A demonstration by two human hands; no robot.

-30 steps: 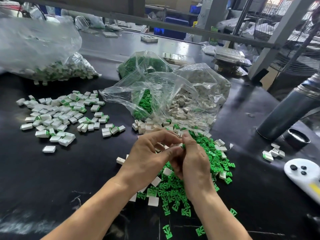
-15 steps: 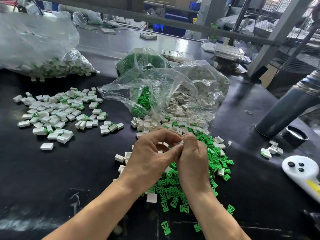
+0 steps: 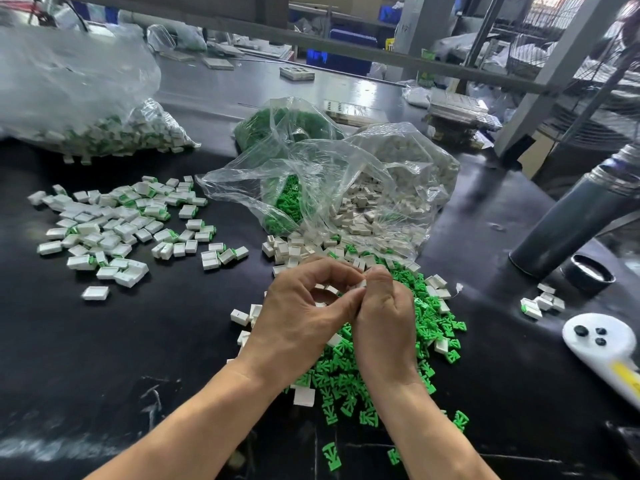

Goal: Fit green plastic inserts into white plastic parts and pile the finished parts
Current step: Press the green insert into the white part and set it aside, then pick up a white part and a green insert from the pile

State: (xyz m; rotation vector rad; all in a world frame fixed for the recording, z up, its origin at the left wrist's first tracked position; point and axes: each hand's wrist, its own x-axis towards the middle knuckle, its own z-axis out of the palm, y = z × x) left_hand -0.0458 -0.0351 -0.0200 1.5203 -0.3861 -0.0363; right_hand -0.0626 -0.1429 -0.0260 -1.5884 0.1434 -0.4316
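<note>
Both hands met above the near middle of the black bench. The left hand had its fingers curled over in an arch, thumb reaching toward the right hand, whose fingers were bunched tightly at the same spot. Between the two sets of fingertips sat a small white part, pinched from both sides; only a sliver of it showed, so its long axis and the way it pointed could not be told, nor whether a green piece was already in it.

Directly beneath and to the right of the fingers lay a loose heap of green inserts, scattered at every angle with no common direction, with a few white shells mixed in. Just beyond the fingers, unfilled white parts spilled from the mouth of a clear plastic bag lying on its side; the bag held more white shells toward the right and green inserts toward the left. Behind it stood a second clear bag of green inserts.

Well to the left of the fingers spread the pile of finished parts, white blocks with green showing at their edges, lying flat and pointing in mixed directions. Farther left and beyond it, a large clear bag held many more white-and-green pieces. To the right of the fingers, well apart, a small cluster of white parts lay near a dark cylinder.
</note>
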